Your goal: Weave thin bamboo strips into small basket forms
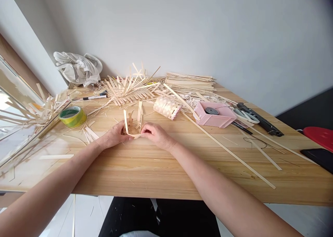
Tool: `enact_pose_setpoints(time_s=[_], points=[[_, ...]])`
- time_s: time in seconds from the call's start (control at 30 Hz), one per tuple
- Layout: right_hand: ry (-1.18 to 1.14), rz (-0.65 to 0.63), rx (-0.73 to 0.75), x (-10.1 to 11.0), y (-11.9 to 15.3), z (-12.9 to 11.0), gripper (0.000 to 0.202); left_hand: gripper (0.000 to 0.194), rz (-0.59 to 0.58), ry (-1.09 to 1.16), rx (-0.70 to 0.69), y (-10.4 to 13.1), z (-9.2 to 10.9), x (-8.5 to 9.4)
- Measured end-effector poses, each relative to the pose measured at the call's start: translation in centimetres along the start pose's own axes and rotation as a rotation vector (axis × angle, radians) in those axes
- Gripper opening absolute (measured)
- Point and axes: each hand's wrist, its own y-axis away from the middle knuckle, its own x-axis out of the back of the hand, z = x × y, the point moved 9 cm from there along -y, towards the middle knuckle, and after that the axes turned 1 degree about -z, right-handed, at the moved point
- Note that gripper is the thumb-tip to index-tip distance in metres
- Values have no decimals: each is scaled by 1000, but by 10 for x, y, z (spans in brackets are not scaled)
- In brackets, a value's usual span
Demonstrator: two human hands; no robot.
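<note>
1. Nearest the cam, I see 2 dark-clad legs point(130, 218) below the front edge of the wood table point(166, 181).
2. On the tabletop, btwn both hands, sits the small strip piece point(134, 135), pale, w/ several ends standing upright.
3. L hand point(117, 134): fingers closed on its L side, thumb in front; fingertips partly hidden from me, so can't tell their exact grip.
4. R hand point(157, 136): thumb + index finger pinch the front R of its rim.
5. Off R, 1 long strip point(229, 150) lies diag. across the table.
6. Just beyond the hands: tape roll point(73, 117) on the L; woven cylinder point(167, 108) on its side; then, R, a pink box point(215, 121) w/ a dark spool point(211, 111) in it.
7. R of the box: white scissors handles point(251, 115) next to a long black tool point(260, 119).
8. Far back, I've got a messy strip heap point(130, 87), stacked strips point(189, 80) to its R, & a crumpled white bundle point(80, 67) at back L, near the wall point(166, 28).
</note>
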Motion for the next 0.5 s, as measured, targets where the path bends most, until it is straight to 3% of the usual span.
enact_pose_setpoints(time_s=[0.13, 0.33, 0.4, 0.5], points=[[-42, -5, -54, -1, -1, 7, 14, 61, 26, -42, -50, 2, 0, 2], [0, -24, -52, -2, 0, 6, 14, 87, 250, -170, -35, 12, -12, 17], [10, -19, -54, -2, 0, 7, 13, 80, 320, -213, -64, 22, -8, 24], [3, -8, -48, -1, 0, 8, 13, 48, 414, -404, -133, 42, 9, 34]])
